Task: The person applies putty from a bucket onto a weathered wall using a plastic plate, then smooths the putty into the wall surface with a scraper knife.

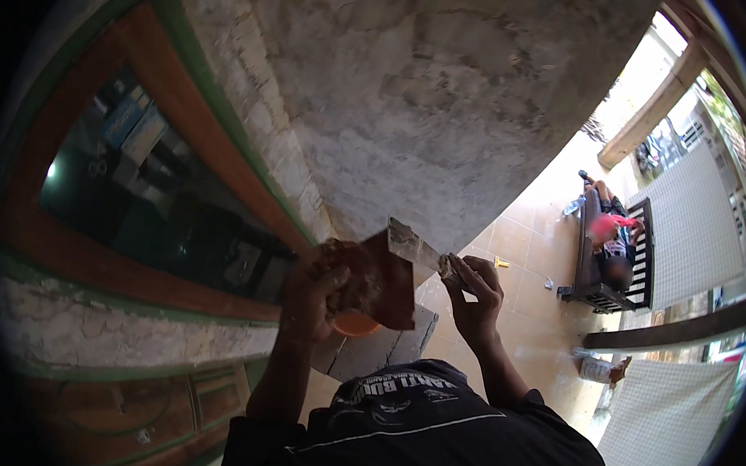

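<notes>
Dim L; overexp. daylight upper R; glare on glass (179, 231); rim dark, bent

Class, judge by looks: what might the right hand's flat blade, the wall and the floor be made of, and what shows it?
Flat blade in the right hand: probably metal, dull; thin, with pale smears.
Wall: likely cement plaster, matte; patchy grey.
Floor: seemingly glazed ceramic tile, glossy; joint lines and bright sheen.

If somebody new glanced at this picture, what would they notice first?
Probably the two hands at the centre: the left hand grips a reddish-brown flat piece, while the right hand holds a flat-bladed scraper with grey smears. Above them looms a patchy grey wall. Far right, a dark slatted bench stands on the tiled floor.
</notes>
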Demonstrator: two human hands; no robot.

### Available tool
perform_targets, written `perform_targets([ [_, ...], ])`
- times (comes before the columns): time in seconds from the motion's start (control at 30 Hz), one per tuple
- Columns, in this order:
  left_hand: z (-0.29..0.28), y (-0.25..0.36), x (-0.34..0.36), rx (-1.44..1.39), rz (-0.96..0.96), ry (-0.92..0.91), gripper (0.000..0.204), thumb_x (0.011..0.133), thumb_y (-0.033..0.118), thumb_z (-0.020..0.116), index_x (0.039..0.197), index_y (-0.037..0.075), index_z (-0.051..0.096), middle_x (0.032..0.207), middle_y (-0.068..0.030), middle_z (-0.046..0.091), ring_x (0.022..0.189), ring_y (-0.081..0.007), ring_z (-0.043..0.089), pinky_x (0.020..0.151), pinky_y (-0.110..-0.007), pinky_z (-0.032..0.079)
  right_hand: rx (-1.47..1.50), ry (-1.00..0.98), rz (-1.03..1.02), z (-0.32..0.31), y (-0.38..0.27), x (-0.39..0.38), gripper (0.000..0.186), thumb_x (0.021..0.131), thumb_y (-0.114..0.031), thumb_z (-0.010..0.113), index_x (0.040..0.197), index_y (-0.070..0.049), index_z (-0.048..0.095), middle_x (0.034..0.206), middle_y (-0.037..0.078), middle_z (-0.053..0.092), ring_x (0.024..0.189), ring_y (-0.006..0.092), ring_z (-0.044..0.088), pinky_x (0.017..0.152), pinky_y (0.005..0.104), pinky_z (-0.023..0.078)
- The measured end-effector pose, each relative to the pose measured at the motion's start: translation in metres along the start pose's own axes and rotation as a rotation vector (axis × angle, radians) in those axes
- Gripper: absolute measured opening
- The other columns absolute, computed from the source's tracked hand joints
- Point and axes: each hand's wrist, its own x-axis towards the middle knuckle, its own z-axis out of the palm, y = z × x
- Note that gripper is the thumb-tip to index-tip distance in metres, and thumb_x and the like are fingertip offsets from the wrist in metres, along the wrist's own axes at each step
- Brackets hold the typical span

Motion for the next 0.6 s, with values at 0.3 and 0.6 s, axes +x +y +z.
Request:
perform_targets([
  [0.3,-0.122,0.001,-0.056,0.154,0.305,0.48,0.03,0.081,0.001,0.053,0.111,-0.003,0.053,0.1,-0.0106,0.062,0.088,-0.0188,0.063,0.077,-0.031,0.054,0.05,-0.831,0.174,0.056,0.032,-0.038,0.036,0.079,-0.005,0.051,0.114,-0.006,0.057,0.11,0.016,0.06,0.102,0.0354,0.057,0.086,0.0422,0.048],
  [0.6,-0.162,-0.028,-0.126,0.066,0.287,0.645,0.034,0.079,0.006,0.061,0.111,-0.002,0.053,0.103,-0.0109,0.061,0.09,-0.02,0.063,0.08,-0.032,0.054,-0.276,-1.482,-0.248,0.226,0.081,-0.122,0.025,0.075,-0.002,0.05,0.097,0.007,0.055,0.09,0.026,0.057,0.084,0.0389,0.063,0.07,0.0435,0.053],
])
